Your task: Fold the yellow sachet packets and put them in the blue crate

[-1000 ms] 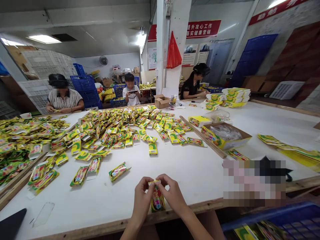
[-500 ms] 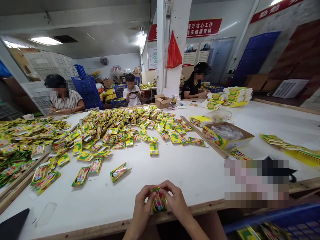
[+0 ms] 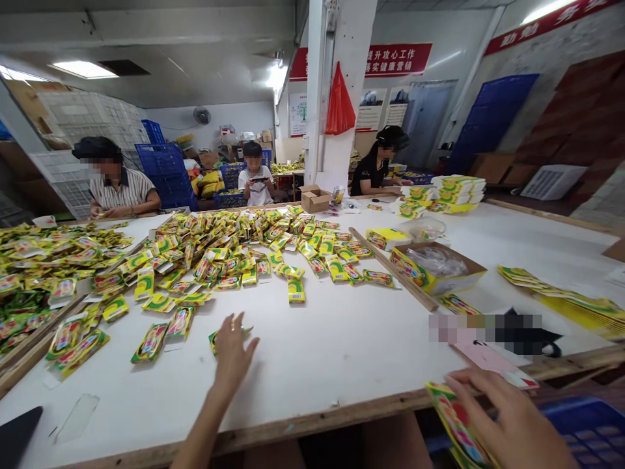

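My left hand (image 3: 233,355) reaches over the table with its fingers spread, above a small yellow-and-green printed box (image 3: 213,343) that it partly hides. Whether the fingertips touch that box I cannot tell. At the lower right, my right hand (image 3: 510,417) grips another small printed box (image 3: 454,420) between thumb and fingers. This box is tilted, just past the table's front edge and beside a blue plastic crate (image 3: 586,417). Two more such boxes, one with a red picture (image 3: 150,343), lie left of my left hand.
A large heap of small boxes (image 3: 229,244) covers the table's far left part. A wooden strip (image 3: 398,273) divides the top near an open carton (image 3: 452,280) holding clear plastic. Flat yellow cardboard (image 3: 561,293) lies right. Several people sit around the far side.
My hands have parted from the box they both held at the front edge. My left hand moved left and forward to a lying box; my right carried a box right, towards the crate.
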`<state>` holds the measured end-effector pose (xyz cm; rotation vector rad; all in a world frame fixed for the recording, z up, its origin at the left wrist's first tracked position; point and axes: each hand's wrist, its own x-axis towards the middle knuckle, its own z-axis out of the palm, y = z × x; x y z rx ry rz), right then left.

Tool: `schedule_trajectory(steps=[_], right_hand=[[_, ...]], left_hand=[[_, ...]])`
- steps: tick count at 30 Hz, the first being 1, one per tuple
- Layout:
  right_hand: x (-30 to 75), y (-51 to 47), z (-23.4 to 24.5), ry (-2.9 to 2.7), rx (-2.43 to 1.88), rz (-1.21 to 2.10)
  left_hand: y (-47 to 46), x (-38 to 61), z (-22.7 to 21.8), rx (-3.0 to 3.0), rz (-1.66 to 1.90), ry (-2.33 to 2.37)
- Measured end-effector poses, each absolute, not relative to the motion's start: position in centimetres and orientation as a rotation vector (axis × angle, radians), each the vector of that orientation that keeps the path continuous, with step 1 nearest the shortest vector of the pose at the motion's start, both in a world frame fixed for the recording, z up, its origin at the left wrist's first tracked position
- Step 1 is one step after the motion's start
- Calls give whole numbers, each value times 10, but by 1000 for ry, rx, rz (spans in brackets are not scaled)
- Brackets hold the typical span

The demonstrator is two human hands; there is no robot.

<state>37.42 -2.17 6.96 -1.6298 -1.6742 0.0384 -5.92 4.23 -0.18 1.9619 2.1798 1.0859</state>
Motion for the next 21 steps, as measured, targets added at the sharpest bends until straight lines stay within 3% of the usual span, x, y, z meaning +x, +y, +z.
schedule_trajectory(steps=[4, 9, 12, 21], right_hand=[[380, -23, 59, -1650, -1674, 251], [262, -6, 25, -1513, -1440, 811], [197, 9, 8, -1466, -1269, 1106], [165, 13, -9, -1298, -1311, 1169]], left_hand=[[53, -92, -5, 1874, 751, 2244], [34, -35, 7, 1487, 1184, 1488], [21, 0, 6, 1345, 1190, 1234], [-12, 32, 1, 1236, 1289, 1073]])
